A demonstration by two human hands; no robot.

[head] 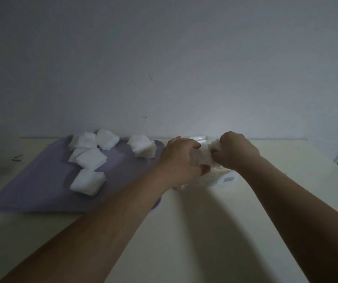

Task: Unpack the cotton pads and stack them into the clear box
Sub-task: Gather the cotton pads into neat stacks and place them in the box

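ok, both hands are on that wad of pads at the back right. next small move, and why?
Probably pull the wad free: left hand and right hand both pinch it above the labelled pack, while loose pads already lie on the purple tray.

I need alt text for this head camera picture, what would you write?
Both hands, left hand and right hand, grip a wad of cotton pads over a clear box. More pads lie loose on a purple tray, left.
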